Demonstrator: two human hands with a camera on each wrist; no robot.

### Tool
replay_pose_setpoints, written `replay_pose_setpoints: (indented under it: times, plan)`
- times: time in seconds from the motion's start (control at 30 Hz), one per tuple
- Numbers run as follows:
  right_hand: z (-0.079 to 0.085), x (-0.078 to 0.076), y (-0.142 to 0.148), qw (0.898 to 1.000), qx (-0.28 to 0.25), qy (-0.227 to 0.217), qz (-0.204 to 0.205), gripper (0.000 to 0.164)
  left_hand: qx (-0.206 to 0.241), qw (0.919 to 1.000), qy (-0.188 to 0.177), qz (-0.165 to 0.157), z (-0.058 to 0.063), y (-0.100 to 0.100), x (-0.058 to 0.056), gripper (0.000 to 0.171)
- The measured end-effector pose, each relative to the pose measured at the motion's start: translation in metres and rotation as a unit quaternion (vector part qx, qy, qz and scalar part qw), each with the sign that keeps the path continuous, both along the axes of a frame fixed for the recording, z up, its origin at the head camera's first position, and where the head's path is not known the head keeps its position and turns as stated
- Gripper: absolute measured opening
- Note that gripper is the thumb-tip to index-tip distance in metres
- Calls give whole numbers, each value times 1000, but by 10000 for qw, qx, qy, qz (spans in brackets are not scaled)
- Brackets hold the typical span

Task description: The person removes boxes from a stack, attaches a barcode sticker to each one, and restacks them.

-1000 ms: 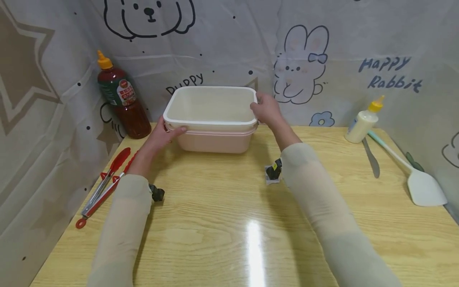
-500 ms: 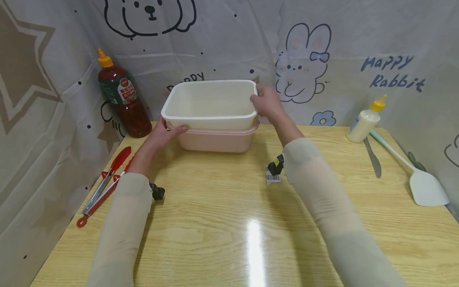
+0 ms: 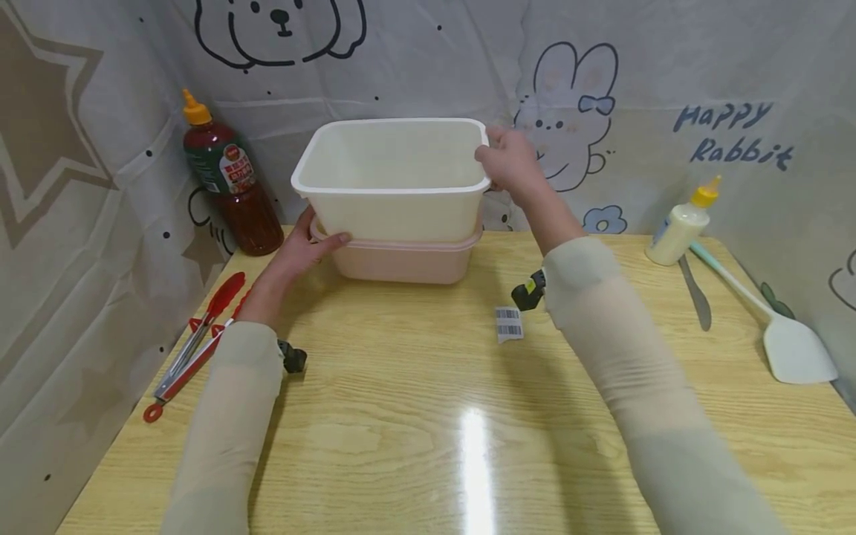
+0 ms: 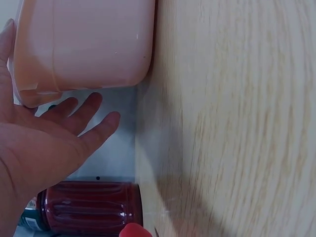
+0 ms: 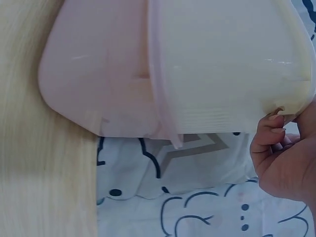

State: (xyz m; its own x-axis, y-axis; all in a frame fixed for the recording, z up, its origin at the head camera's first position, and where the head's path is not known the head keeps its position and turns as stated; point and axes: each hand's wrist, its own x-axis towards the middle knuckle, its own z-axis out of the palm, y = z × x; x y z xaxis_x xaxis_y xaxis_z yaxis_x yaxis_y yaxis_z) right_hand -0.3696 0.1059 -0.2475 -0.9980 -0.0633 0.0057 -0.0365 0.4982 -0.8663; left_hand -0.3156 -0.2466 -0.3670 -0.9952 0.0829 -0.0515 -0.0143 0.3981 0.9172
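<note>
A white plastic storage bin [image 3: 397,214] sits partly raised out of a pink storage bin [image 3: 401,262] that stands on the table near the back wall. My right hand [image 3: 515,163] grips the white bin's right rim, its fingers curled under the edge in the right wrist view. At the pink bin's left end, my left hand [image 3: 294,253] holds the rim with the thumb along the front. In the left wrist view its other fingers [image 4: 89,111] spread beside the end wall. No contents show inside the white bin; the pink bin's inside is hidden.
On the left stand a red sauce bottle [image 3: 234,186] and red-tipped tongs [image 3: 194,345]. A barcode label [image 3: 509,324] lies on the table [image 3: 388,416]. To the right are a yellow-capped squeeze bottle [image 3: 678,230], a knife [image 3: 695,297] and a white spatula [image 3: 796,349].
My right hand has moved up and slightly right, lifting the white bin higher out of the pink one. My left hand and the pink bin have stayed in place.
</note>
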Motion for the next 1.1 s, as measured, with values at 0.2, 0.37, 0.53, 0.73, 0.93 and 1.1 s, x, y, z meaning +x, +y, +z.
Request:
replay_pose_setpoints:
  times: [0.2, 0.37, 0.53, 0.73, 0.93, 1.1]
  plan:
    - [15, 1, 4, 10000, 36, 29, -76, 60, -61, 10000, 7, 10, -2, -1, 0, 100]
    - [27, 1, 9, 9998, 38, -15, -202, 59, -247, 9997, -67, 42, -3, -2, 0, 100]
    - [40, 5, 19, 9995, 72, -21, -292, 58, -144, 9998, -105, -14, -3, -2, -1, 97]
    - [47, 10, 34, 9992, 136, -191, -334, 57, -228, 9992, -330, 45, 0, -4, 2, 101]
    - [41, 6, 54, 9995, -44, -100, -289, 54, -297, 9987, -370, 169, -3, -8, 5, 105]
    - [38, 4, 79, 9992, -186, -24, -346, 52, -259, 9990, -302, 226, -4, -7, 4, 102]
